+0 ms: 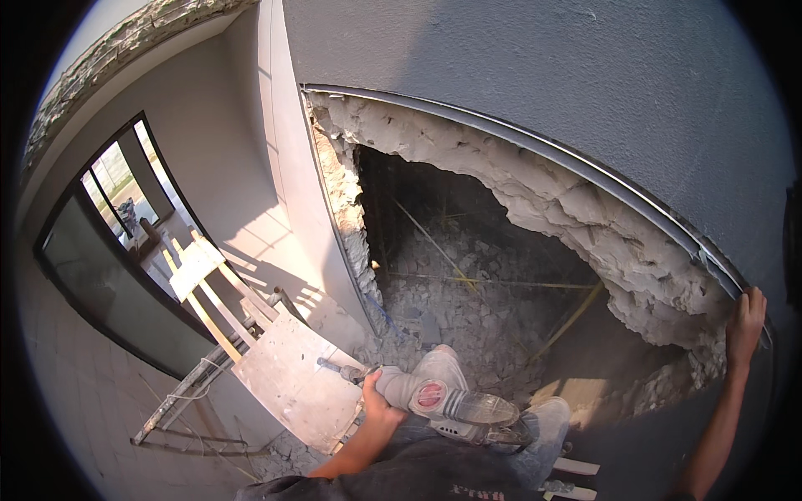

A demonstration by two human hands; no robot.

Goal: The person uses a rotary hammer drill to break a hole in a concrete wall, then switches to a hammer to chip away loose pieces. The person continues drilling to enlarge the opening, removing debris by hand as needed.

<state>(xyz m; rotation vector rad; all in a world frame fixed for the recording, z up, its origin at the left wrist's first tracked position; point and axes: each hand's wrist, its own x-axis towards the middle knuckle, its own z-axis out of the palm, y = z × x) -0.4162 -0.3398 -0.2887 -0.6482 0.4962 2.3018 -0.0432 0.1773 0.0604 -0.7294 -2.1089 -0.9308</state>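
Observation:
A dusty grey demolition hammer (480, 409) lies across my lap, its chisel end pointing left over a wooden board. My left hand (381, 407) is closed around its front part. Out at the far right, my right hand (746, 324) grips the lower end of a metal trim strip (535, 138). This strip runs along the edge of the dark grey wall (576, 58), above a rough broken masonry edge (568, 209). Through the jagged opening, rubble (443, 309) shows in shadow below.
A dusty plank platform (296, 376) stands at lower left beside a metal scaffold frame (180, 405). Beyond it is a dark-framed window (125, 192). A pale wall edge (292, 150) borders the opening's left side. Thin poles (568, 321) cross inside the opening.

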